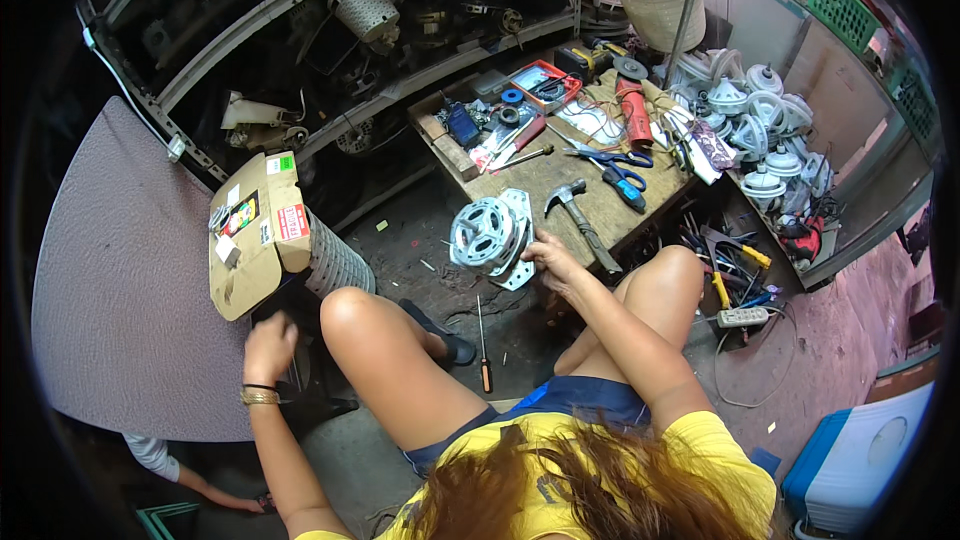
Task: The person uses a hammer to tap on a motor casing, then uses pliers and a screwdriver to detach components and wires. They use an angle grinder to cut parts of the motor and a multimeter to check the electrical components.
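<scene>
My right hand (550,265) grips a round silver metal motor part with a slotted face and a mounting plate (488,238), held in the air just before the wooden workbench (465,155). A claw hammer (578,215) lies on the bench to the right of it, near blue-handled scissors (625,158) and a blue and black tool (622,190). My left hand (270,345) is at my left knee, below a cardboard piece (250,280) on a perforated metal drum (340,262); its fingers are curled, and whatever they hold, if anything, is hidden. A long screwdriver (485,365) lies on the floor between my legs.
The bench also carries a red grinder (633,110), trays and small tools. White plastic parts (765,110) are piled at right, above several loose tools. A speckled panel (130,290) stands at left; another person's forearm (215,485) shows below it. A blue-white box (850,460) sits lower right.
</scene>
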{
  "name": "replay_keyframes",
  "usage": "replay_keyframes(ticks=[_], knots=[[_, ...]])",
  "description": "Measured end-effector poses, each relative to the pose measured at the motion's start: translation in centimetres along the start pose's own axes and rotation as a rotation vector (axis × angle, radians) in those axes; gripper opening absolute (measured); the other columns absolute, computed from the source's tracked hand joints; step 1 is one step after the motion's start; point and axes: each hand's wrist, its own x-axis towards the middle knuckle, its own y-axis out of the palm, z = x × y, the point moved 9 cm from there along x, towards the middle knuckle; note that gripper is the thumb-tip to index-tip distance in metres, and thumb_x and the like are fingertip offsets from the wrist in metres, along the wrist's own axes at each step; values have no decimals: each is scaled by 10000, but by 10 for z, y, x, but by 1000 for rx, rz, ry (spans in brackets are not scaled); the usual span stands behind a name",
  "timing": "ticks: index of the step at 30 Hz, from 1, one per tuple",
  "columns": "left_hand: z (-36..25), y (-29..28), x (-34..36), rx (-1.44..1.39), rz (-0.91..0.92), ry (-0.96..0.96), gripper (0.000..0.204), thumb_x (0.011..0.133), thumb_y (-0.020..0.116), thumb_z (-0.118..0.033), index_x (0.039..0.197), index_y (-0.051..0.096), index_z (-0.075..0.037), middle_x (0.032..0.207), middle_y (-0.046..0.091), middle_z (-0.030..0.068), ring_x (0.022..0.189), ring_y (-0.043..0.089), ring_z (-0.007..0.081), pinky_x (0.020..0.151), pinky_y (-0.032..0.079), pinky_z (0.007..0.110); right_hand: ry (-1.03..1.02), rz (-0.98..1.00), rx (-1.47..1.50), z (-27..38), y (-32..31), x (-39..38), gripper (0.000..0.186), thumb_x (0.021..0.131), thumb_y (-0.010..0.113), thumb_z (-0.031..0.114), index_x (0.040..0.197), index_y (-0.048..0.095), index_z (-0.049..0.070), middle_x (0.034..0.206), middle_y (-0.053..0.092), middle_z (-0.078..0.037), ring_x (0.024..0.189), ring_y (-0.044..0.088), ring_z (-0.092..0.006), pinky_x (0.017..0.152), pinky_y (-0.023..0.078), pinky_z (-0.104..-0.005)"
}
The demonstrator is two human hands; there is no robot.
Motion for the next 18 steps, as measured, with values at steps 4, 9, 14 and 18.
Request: replay_keyframes(ticks=[4, 9, 14, 18], knots=[[-127, -59, 22, -1266, -135, 392, 173, 941, 531, -169, 1032, 589, -34, 905, 559, -5, 833, 517, 95, 754, 439, 271, 15, -52, 9, 3, -27, 1, 362, 724, 530, -44, 1072, 582, 41, 776, 594, 18, 521, 447, -23, 441, 355, -177], [-258, 26, 98, -1417, 60, 492, 362, 975, 511, -331, 1257, 527, -105, 1172, 583, 27, 1116, 524, 144, 932, 407, 327, 97, 35, 122, -20, -19, 22, 309, 706, 567, -1, 1011, 555, 52, 877, 603, -63, 762, 599, -202, 672, 562, -440], [-318, 87, 156, -1700, 369, 344, 554, 958, 490, -502, 1351, 435, -115, 1290, 531, 66, 1182, 477, 207, 1021, 335, 423, 56, -31, 170, -22, -37, 54, 288, 692, 576, 8, 974, 542, 57, 887, 590, -69, 791, 599, -232, 678, 554, -485], [-347, 81, 159, -1808, 641, 390, 877, 926, 279, -694, 1509, 133, -55, 1493, 307, 231, 1395, 258, 367, 1142, 189, 489, 92, 15, 217, -15, -48, 74, 217, 749, 580, 1, 961, 552, 34, 904, 600, -105, 789, 620, -242, 639, 548, -404]])
